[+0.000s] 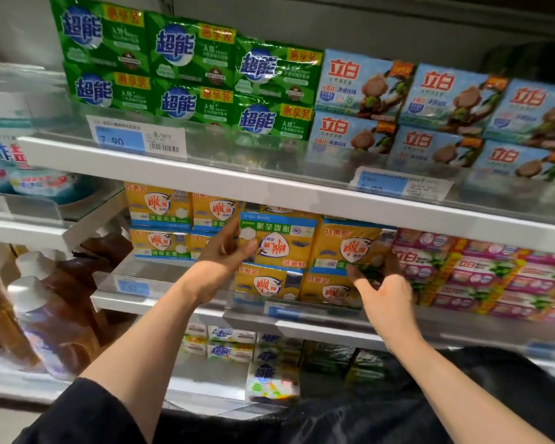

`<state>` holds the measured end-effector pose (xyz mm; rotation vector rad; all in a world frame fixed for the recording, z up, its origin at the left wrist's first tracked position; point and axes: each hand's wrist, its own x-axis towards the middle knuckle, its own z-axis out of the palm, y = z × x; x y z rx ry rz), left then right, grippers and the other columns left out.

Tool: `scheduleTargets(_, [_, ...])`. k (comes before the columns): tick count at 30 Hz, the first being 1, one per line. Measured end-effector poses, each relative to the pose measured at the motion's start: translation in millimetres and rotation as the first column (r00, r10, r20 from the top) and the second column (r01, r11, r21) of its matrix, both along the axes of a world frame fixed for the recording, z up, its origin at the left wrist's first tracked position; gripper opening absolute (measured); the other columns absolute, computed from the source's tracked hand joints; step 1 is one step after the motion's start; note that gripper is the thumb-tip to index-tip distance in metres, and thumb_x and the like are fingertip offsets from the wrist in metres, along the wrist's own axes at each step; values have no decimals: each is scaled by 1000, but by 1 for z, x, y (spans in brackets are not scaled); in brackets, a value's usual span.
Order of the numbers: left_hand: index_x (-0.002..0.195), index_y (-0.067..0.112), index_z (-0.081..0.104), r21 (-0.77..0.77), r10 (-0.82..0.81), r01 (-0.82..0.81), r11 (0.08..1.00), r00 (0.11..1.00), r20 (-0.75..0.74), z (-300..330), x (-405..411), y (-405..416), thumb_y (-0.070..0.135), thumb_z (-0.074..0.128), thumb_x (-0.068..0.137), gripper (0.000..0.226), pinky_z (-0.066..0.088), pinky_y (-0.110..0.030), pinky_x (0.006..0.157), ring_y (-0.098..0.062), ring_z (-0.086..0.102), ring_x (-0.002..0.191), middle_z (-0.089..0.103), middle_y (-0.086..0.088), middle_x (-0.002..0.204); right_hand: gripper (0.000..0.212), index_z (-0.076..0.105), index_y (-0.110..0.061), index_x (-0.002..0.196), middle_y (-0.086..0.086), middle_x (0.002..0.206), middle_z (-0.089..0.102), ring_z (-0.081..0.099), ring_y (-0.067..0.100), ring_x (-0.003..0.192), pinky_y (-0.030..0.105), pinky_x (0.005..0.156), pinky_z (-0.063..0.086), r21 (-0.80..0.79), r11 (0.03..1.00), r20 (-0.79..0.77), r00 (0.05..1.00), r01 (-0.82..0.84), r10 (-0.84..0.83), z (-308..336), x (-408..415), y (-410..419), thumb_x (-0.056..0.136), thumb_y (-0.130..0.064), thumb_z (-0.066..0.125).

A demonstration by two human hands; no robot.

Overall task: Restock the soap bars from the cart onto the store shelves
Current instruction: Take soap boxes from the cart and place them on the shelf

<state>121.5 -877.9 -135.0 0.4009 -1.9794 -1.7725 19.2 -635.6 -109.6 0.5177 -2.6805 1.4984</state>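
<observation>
Yellow soap packs fill the middle shelf (180, 302). My left hand (225, 251) grips the left end of an upside-down yellow soap pack (279, 241) that sits on top of a lower yellow pack (266, 283). My right hand (382, 290) holds the right lower corner of an upright yellow soap pack (346, 245) beside it, thumb on the front, fingers behind its right edge. More yellow packs (159, 209) are stacked at the left, further back.
Green soap packs (186, 72) and blue soap boxes (436, 104) fill the upper shelf. Pink packs (481, 277) stand right of the yellow ones. Brown bottles (45, 309) stand at the left. White and green soaps (269, 363) lie on the lower shelf. A price tag (135, 137) hangs on the rail.
</observation>
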Motion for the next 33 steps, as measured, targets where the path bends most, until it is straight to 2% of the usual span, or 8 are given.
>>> scheduleTargets(5, [141,16,42,-9,17,-17,1000,1000,1,9,7,15,28,56,90,54,57,-20,73,-11,67,100,61,-7,124,48,34,-12,58,1,58,36,38,12,51,23,46,28,17,998,33,998,-58,57,1,0,3,90,-33,63])
scheduleTargets(10, [129,27,46,47,234,-231,972,970,-71,22,15,53,25,67,87,47,56,-19,69,-3,66,89,62,12,108,28,42,-16,83,-3,86,47,49,10,78,21,55,33,-51,994,91,991,-97,101,2,7,21,91,-34,62])
scheduleTargets(12, [122,23,44,-142,516,-515,845,856,-34,22,16,77,36,72,81,51,51,-28,89,-10,56,97,55,2,113,31,46,-13,103,-4,102,54,54,16,98,25,67,44,-87,990,78,990,-108,115,0,9,35,90,-36,63])
scheduleTargets(15, [124,4,47,-301,758,-773,558,623,-194,25,12,135,43,74,77,67,35,-25,96,-22,45,109,47,-13,120,72,27,-17,145,1,144,42,43,22,131,43,103,42,-119,990,93,991,-81,92,5,12,72,88,-41,64])
scheduleTargets(19, [117,9,52,-340,461,-588,734,799,-387,37,-15,233,34,76,79,52,33,-7,85,-3,40,98,46,-3,113,79,21,-21,150,0,144,43,43,15,130,37,108,38,-208,977,32,999,-35,43,28,16,152,87,-34,67])
scheduleTargets(23, [109,18,56,-455,-3,-163,876,940,-342,53,-55,351,31,77,80,39,46,-18,79,-12,56,88,56,0,102,72,31,-20,145,-6,129,50,50,10,119,32,102,43,-247,963,-61,990,105,-124,54,12,264,85,-34,69])
scheduleTargets(28, [107,14,59,-535,-471,292,792,851,-232,79,-87,520,22,76,79,33,42,-5,73,-9,60,82,62,-3,103,48,49,-20,120,1,110,59,59,17,103,39,96,48,-351,885,-132,920,306,-370,68,9,414,81,-25,74])
scheduleTargets(33, [110,10,61,-522,-712,557,646,686,-149,81,-104,670,21,72,78,37,52,-30,84,-14,62,87,62,-2,104,49,52,-20,118,0,103,63,63,19,98,37,89,51,-260,808,-230,779,528,-583,68,30,558,75,-33,70])
